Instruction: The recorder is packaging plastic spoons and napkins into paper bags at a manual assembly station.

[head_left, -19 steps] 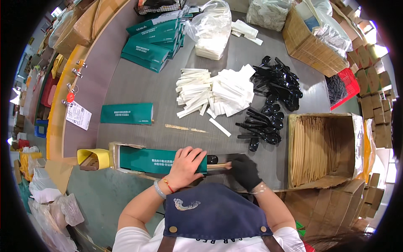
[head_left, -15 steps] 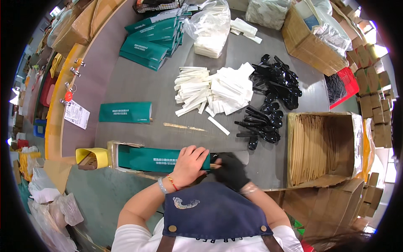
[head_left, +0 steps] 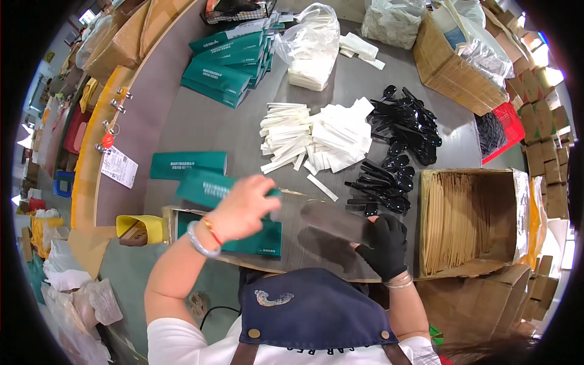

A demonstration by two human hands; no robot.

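Counter [head_left: 182, 115]: grey, crowded with packing goods.
Left hand [head_left: 243, 208]: grip pinching a green sleeve [head_left: 210, 187].
Right hand [head_left: 384, 243]: gloved, grip pressed around blurred dark cutlery [head_left: 334, 220].

Spoons [head_left: 398, 146] right of paper sleeves [head_left: 316, 137]

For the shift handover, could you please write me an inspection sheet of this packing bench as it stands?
Surface: grey table, crowded.
Job's things: green sleeve in left hand, blurred; shallow tray below with another green sleeve.
Clutter: white paper packets; black spoons; stack of green sleeves; yellow tape roll.
Hands: left hand bare, gripping the sleeve; right hand in a black glove, its hold blurred.
Cables: one dark cable by the apron.
Surroundings: open carton of wooden sticks; red basket; plastic bags.
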